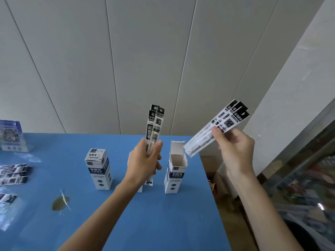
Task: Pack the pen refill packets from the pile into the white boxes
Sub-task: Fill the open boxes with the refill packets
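Counter [126, 223]: blue, 1 open box [175, 171] upright.
Left hand [145, 160]: fingers grip upright packets [154, 127], perhaps 3.
Right hand [235, 151]: fingers pinch tilted packets [215, 127], low ends toward box.

one head-worn wide-angle view looks forward and slightly down, close over the blue surface [90, 223], toward the paneled wall [126, 60].
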`<state>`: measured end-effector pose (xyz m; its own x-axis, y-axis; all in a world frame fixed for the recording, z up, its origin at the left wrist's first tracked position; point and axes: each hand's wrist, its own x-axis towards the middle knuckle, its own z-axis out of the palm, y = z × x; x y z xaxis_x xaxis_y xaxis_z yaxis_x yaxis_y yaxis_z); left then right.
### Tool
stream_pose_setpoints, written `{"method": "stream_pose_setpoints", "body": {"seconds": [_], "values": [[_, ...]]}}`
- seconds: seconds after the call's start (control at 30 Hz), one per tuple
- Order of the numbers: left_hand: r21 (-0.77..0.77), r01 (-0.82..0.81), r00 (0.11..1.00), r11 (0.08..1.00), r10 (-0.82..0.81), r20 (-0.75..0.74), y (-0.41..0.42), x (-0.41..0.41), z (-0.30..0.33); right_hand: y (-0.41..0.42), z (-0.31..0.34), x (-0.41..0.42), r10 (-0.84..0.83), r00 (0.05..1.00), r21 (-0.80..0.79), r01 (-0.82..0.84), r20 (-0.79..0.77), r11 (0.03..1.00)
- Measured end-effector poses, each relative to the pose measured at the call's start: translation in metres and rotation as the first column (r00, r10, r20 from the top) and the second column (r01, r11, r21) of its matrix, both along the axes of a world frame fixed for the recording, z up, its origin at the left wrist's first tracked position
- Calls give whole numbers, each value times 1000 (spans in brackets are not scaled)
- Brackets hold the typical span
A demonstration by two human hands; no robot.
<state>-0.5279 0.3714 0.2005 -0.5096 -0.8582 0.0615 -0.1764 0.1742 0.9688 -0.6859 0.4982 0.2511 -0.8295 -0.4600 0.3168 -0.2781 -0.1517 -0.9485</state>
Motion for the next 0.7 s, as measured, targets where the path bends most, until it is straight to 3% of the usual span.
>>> {"method": "stream_pose_setpoints", "body": {"seconds": [0.17,0.43,0.6,0.7], "values": [[24,20,992,1000,-23,120,6,-22,-13,-19,-24,10,-60,972,120,89,-227,989],[82,-32,988,996,19,152,5,-36,-33,-45,-62,21,-6,927,285,122,-376,951],[116,-57,993,992,45,110,-1,-35,-39,-49,-78,20,189,932,475,-21,-310,880],[122,-51,995,991,40,91,-2,-34,-39,-45,-79,17,220,931,503,-46,-292,863]]}}
